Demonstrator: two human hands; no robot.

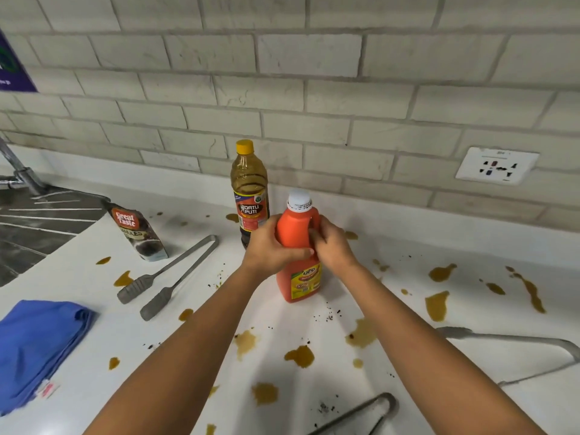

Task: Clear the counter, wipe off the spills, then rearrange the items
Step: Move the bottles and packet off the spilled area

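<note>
An orange ketchup bottle point(298, 227) with a white cap stands upright on the white counter point(439, 252). My left hand point(273, 246) grips its left side and my right hand point(332, 246) grips its handle on the right. Just behind it stands a Datu Puti bottle point(249, 189) with a yellow cap. A Great Taste coffee pouch point(138, 230) leans at the left. Metal tongs point(169, 274) lie left of the bottles. A folded blue cloth point(37, 350) rests at the near left. Brown spills point(437, 304) and dark crumbs dot the counter.
A sink drainboard point(34, 227) and tap point(22, 174) sit at the far left. More metal tongs lie at the right point(533, 343) and at the near edge point(367, 409). A wall socket point(497, 164) is set in the tiled wall at the right.
</note>
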